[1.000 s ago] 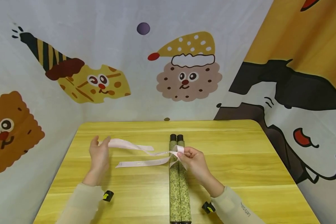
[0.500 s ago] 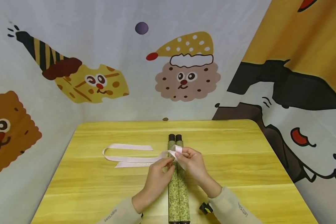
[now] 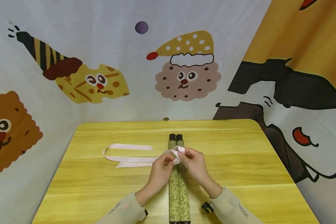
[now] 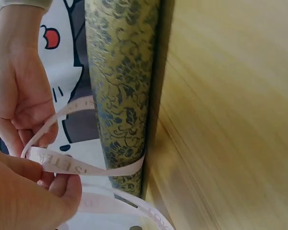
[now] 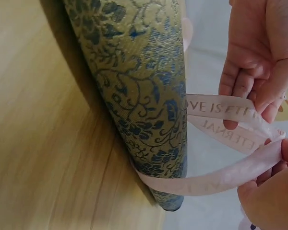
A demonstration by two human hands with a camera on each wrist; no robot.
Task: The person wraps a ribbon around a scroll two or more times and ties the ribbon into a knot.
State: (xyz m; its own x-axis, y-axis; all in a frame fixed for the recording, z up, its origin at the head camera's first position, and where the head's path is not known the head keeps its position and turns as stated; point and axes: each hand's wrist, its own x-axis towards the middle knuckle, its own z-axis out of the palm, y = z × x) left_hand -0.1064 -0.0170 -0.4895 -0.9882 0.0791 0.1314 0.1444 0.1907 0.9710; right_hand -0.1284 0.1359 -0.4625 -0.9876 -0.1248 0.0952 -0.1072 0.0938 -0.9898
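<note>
Two rolled scrolls (image 3: 174, 193) in green-gold floral brocade with dark end caps lie side by side, pointing away from me. A pale pink ribbon (image 3: 134, 159) with printed lettering passes around them near their far end. Over the scrolls, my left hand (image 3: 161, 171) pinches the ribbon between thumb and fingers. Just to its right, my right hand (image 3: 196, 163) pinches another stretch, leaving a small loop between the two. The left wrist view shows the lettered ribbon (image 4: 67, 163) at my fingertips, wrapped against the brocade. In the right wrist view, the ribbon (image 5: 206, 184) circles one scroll.
The ribbon's long tails lie in a bend on the wooden table (image 3: 100, 186), left of the scrolls. A cartoon-printed curtain (image 3: 145, 93) hangs behind the table's far edge. Small black wrist-worn pieces (image 3: 207, 207) show beside the sleeves.
My left hand has let go of the ribbon's far-left bend, moved right to the scrolls and taken hold of the ribbon there. My right hand keeps its pinch in nearly the same place.
</note>
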